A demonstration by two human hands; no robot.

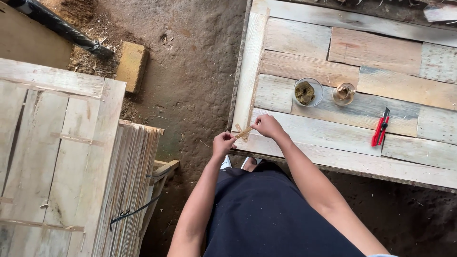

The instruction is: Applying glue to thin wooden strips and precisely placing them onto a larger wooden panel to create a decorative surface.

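Head view. Bare brown earth floor (200, 62); at right a workbench of pale, patchwork wooden planks (333, 71); at left a stack of weathered slatted wooden panels (62, 157). A yellowish rectangular block (131, 65) lies on the dirt beside a black pipe (62, 29).

Containers: a small clear round bowl (307, 92) stands on the bench, holding a lump of brownish-green fibrous material. Just beside it to the right, a small clear glass cup (344, 93) with a brownish content; what it is cannot be told. Both stand beyond the right-hand fingers, well apart from them. A red-handled utility knife (381, 128) lies flat on the planks further right of those fingers.

Hands: the left hand (223, 144) and right hand (268, 126) each pinch one end of a thin, short, light-tan wooden strip (243, 133). Fingers of both hands are narrowed onto it, thumb against fingertips. The strip spans the gap between the two sets of fingers, tilted, its right end higher in the frame. It sits at the near left corner of the bench, over the plank edge; whether it touches the wood cannot be told.
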